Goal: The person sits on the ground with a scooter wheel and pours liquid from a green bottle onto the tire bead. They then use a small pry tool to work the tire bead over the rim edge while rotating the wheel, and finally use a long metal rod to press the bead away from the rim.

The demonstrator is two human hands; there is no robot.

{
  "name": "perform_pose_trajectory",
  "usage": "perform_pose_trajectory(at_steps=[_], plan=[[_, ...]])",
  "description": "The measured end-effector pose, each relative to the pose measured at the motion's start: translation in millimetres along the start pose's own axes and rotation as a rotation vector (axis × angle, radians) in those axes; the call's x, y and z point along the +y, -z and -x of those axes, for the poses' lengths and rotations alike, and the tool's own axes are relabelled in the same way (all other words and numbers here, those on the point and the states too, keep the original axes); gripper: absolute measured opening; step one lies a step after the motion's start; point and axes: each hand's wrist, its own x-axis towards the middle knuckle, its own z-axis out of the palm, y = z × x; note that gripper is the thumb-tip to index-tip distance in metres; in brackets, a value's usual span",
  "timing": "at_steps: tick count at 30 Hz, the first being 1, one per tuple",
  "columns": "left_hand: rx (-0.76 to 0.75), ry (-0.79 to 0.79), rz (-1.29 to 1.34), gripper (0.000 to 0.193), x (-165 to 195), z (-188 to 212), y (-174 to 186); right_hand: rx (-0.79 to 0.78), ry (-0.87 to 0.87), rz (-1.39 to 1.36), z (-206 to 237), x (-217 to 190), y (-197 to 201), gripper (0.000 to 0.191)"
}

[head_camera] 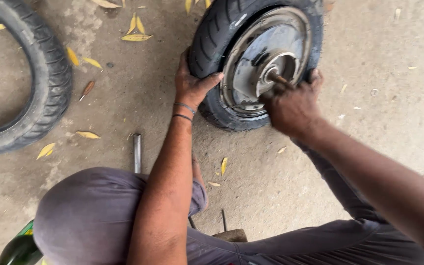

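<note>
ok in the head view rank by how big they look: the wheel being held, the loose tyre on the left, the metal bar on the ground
1. wheel and loose tyre: unsure, since the tyre is cut off by the frame.
2. metal bar, clearly smallest.

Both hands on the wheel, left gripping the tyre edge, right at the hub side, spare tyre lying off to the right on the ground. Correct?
One error: the spare tyre lies to the left, not the right. The head view shows it at the left edge of the ground. The rest holds: the left hand grips the tyre edge of the wheel, the right hand at the hub side.
</note>
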Motion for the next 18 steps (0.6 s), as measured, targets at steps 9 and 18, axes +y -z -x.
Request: perform_pose_trajectory(at_steps=[9, 18], plan=[[0.008, 0.025, 0.006, 0.1, -10.1, 1.1, 7.2, -0.426, 0.323, 0.291, -93.1, 1.8, 24.6, 0.071], [-0.011, 0.09, -0.083, 0.102, -5.2, -0.4, 5.3, -0.381, 0.506, 0.287, -113.7, 13.9, 28.4, 0.067]])
